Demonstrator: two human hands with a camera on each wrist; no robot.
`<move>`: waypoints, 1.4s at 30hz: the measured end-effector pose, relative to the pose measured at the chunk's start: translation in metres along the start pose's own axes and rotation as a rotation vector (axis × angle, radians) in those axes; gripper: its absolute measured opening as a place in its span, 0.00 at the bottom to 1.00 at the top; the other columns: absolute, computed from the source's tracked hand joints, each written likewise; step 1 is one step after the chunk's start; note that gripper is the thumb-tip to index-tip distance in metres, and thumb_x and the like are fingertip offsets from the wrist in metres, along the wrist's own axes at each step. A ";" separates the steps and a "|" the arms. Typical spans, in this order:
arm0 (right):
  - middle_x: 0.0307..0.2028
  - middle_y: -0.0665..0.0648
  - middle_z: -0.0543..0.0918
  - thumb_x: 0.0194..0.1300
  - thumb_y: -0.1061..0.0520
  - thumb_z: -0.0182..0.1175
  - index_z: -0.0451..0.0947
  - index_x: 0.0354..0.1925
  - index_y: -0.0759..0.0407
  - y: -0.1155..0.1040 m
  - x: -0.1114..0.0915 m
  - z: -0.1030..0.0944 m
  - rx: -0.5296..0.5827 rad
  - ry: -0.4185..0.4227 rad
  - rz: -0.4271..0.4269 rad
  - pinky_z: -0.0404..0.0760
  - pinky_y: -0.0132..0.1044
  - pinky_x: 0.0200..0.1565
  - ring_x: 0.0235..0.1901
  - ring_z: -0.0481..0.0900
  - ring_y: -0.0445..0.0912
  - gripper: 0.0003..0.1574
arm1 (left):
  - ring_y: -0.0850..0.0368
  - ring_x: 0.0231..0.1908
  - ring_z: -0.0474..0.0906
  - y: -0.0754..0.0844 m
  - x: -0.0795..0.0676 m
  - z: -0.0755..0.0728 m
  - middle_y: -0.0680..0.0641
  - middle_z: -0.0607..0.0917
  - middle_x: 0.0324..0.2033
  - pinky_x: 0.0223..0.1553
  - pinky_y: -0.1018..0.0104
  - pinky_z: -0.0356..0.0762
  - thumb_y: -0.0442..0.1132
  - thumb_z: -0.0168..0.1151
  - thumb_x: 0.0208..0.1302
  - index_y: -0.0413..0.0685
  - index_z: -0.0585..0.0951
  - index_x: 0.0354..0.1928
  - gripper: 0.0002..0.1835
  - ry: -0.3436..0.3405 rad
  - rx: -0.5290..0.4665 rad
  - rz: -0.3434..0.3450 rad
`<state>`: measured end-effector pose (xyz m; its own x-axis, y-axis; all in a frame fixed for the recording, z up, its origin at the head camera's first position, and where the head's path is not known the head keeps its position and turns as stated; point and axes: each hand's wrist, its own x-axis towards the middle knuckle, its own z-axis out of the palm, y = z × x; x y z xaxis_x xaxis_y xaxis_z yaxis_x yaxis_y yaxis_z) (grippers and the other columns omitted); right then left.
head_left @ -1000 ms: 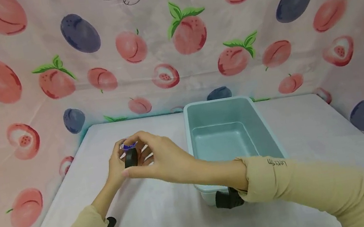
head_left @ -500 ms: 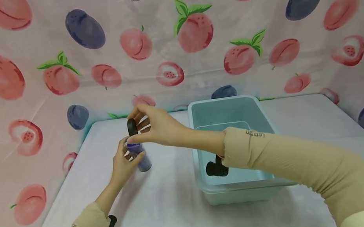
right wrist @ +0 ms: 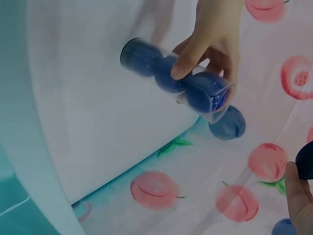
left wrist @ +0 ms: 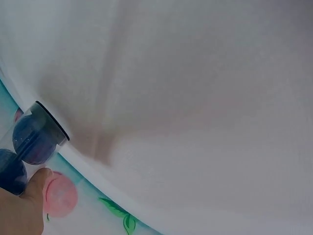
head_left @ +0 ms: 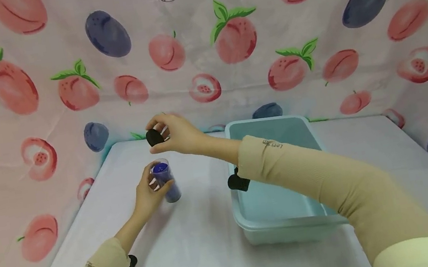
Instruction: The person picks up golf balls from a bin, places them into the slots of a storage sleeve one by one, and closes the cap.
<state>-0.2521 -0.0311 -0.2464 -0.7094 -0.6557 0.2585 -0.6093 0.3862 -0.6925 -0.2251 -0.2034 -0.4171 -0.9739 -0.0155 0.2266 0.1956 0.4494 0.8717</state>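
Observation:
My left hand (head_left: 148, 196) grips a clear tube of blue balls (head_left: 168, 182) around its side, above the table. The tube's upper end is uncovered, and a dark rim circles its lower end. In the right wrist view, several blue balls are stacked inside the tube (right wrist: 168, 73). My right hand (head_left: 183, 133) pinches a round black lid (head_left: 154, 137) between thumb and fingers, above the tube and apart from it. In the left wrist view, part of the tube (left wrist: 36, 137) and my left thumb (left wrist: 36, 186) show at the lower left.
A light blue-green plastic bin (head_left: 280, 231) stands on the white table (head_left: 207, 251), right of the tube, with my right forearm above it. Behind the table hangs a peach-patterned cloth (head_left: 189, 30). Black devices (head_left: 238, 182) sit at both wrists.
My right hand has lifted the black lid up and away from the tube. The tube, mostly hidden behind the hands before, now shows uncovered in my left hand.

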 end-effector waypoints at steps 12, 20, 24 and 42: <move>0.49 0.62 0.80 0.55 0.57 0.69 0.74 0.56 0.60 0.023 0.029 0.002 -0.141 -0.057 0.003 0.79 0.31 0.48 0.46 0.81 0.51 0.29 | 0.33 0.60 0.69 0.001 0.003 0.000 0.31 0.70 0.61 0.57 0.46 0.69 0.33 0.64 0.60 0.47 0.58 0.69 0.37 -0.034 -0.057 -0.018; 0.52 0.63 0.78 0.58 0.56 0.66 0.72 0.58 0.60 0.032 0.038 0.010 -0.173 -0.179 -0.001 0.78 0.33 0.49 0.48 0.80 0.52 0.30 | 0.34 0.60 0.69 0.001 0.005 0.001 0.32 0.69 0.62 0.58 0.46 0.68 0.32 0.63 0.60 0.46 0.59 0.69 0.36 -0.036 -0.106 0.014; 0.51 0.63 0.78 0.58 0.57 0.66 0.72 0.58 0.60 0.034 0.040 0.016 -0.193 -0.226 0.002 0.78 0.32 0.47 0.47 0.80 0.51 0.30 | 0.35 0.62 0.68 0.001 0.004 0.001 0.32 0.69 0.63 0.59 0.47 0.68 0.30 0.64 0.59 0.42 0.59 0.69 0.37 -0.019 -0.106 0.035; 0.53 0.60 0.79 0.57 0.56 0.67 0.74 0.56 0.61 0.040 0.044 0.039 -0.356 -0.388 0.022 0.75 0.34 0.54 0.51 0.78 0.48 0.28 | 0.38 0.63 0.66 -0.006 0.001 -0.001 0.34 0.68 0.65 0.58 0.53 0.69 0.27 0.64 0.57 0.40 0.58 0.70 0.39 -0.002 -0.116 0.077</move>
<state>-0.2935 -0.0700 -0.2890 -0.5811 -0.8109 -0.0687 -0.7264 0.5549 -0.4054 -0.2267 -0.2074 -0.4216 -0.9557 0.0174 0.2939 0.2818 0.3430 0.8961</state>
